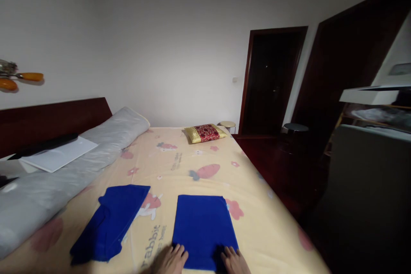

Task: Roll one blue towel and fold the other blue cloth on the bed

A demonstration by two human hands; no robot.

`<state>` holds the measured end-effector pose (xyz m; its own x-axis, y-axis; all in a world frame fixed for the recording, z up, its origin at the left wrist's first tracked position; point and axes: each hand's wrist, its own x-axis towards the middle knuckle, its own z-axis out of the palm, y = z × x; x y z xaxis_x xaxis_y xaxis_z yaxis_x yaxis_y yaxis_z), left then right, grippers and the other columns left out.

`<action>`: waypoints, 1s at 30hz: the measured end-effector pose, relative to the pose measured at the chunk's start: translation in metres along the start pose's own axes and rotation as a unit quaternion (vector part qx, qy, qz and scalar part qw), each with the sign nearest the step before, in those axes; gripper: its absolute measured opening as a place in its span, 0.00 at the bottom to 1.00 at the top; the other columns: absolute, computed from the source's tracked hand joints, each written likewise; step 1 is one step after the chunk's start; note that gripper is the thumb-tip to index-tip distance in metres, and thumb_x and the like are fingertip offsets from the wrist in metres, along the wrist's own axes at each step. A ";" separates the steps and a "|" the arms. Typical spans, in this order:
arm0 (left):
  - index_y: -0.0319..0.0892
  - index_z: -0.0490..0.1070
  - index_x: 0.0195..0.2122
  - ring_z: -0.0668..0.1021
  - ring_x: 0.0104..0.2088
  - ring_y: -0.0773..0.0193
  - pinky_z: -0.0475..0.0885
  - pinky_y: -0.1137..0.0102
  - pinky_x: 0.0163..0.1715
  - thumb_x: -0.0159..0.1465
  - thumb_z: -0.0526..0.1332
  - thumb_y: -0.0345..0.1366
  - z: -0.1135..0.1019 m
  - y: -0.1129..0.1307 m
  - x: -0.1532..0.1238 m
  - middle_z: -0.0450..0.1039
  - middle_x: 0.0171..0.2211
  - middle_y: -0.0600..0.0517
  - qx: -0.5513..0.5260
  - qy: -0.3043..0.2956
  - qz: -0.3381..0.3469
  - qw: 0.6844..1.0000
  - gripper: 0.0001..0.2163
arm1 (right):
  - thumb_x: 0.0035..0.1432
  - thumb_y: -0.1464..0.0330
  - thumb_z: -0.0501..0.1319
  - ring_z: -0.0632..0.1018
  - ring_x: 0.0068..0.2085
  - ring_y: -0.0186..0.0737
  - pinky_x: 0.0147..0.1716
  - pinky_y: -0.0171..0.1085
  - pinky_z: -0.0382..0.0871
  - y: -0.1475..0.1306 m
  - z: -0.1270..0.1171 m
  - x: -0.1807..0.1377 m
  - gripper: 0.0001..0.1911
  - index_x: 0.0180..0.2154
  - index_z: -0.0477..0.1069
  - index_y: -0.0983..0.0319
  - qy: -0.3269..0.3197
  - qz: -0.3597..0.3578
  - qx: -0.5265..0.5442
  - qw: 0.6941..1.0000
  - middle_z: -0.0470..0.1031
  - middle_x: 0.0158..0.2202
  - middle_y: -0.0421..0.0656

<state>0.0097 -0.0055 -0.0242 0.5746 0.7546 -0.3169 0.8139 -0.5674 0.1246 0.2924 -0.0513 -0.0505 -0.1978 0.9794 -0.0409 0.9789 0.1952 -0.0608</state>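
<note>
A blue cloth (204, 227), folded into a neat rectangle, lies flat on the bed in front of me. My left hand (174, 260) rests at its near left edge, fingertips on the fabric. At the near right edge, my right hand (233, 260) touches the cloth with its fingers spread a little. Both palms are partly cut off by the bottom of the view. To the left, apart from both hands, lies a second blue cloth (114, 218), loosely laid and uneven in outline.
The bed (180, 158) has a cream sheet with carrot and rabbit prints. Along its left side runs a grey rolled bedding bundle (105, 145), with a white flat item (61, 154) on top. A red and gold pillow (205, 132) lies at the far edge. Stools (296, 127) stand beyond.
</note>
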 end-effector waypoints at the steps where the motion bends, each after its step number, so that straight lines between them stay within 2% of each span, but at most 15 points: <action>1: 0.40 0.61 0.62 0.61 0.65 0.49 0.58 0.49 0.62 0.57 0.50 0.23 0.001 0.000 0.000 0.61 0.64 0.40 0.001 0.001 0.001 1.000 0.30 | 0.52 0.84 0.49 0.75 0.54 0.51 0.52 0.52 0.70 0.000 0.001 0.000 0.29 0.49 0.75 0.58 -0.001 -0.002 -0.003 1.000 0.75 0.53 0.51; 9: 0.41 0.57 0.64 0.58 0.66 0.55 0.54 0.54 0.65 0.57 0.49 0.23 -0.003 -0.003 -0.003 0.58 0.66 0.44 -0.013 -0.007 0.009 1.000 0.31 | 0.52 0.84 0.49 0.76 0.53 0.51 0.51 0.50 0.70 0.000 0.003 0.001 0.28 0.48 0.75 0.58 0.004 -0.003 -0.014 1.000 0.76 0.53 0.51; 16: 0.41 0.58 0.64 0.59 0.66 0.52 0.55 0.53 0.65 0.56 0.52 0.24 -0.007 0.000 -0.004 0.58 0.66 0.43 -0.014 -0.018 0.006 1.000 0.32 | 0.54 0.82 0.49 0.75 0.54 0.50 0.52 0.49 0.69 0.001 0.004 0.001 0.28 0.50 0.74 0.57 -0.008 -0.007 -0.022 1.000 0.75 0.53 0.51; 25: 0.39 0.58 0.63 0.59 0.66 0.52 0.55 0.53 0.65 0.56 0.51 0.24 -0.011 0.002 -0.007 0.58 0.66 0.42 -0.017 -0.016 0.009 1.000 0.31 | 0.53 0.81 0.51 0.76 0.52 0.50 0.50 0.48 0.71 0.003 0.007 0.001 0.26 0.48 0.75 0.57 0.010 -0.017 -0.028 0.999 0.77 0.52 0.50; 30: 0.39 0.58 0.63 0.59 0.66 0.54 0.54 0.55 0.65 0.57 0.51 0.25 -0.018 0.004 -0.009 0.58 0.66 0.43 -0.023 -0.028 0.004 0.999 0.30 | 0.55 0.81 0.50 0.75 0.54 0.50 0.51 0.49 0.69 0.001 0.002 0.000 0.27 0.50 0.74 0.57 -0.015 -0.004 -0.013 1.000 0.75 0.53 0.50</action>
<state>0.0093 -0.0091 -0.0041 0.5761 0.7301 -0.3676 0.8134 -0.5567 0.1691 0.2932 -0.0511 -0.0525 -0.2069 0.9759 -0.0696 0.9782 0.2049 -0.0353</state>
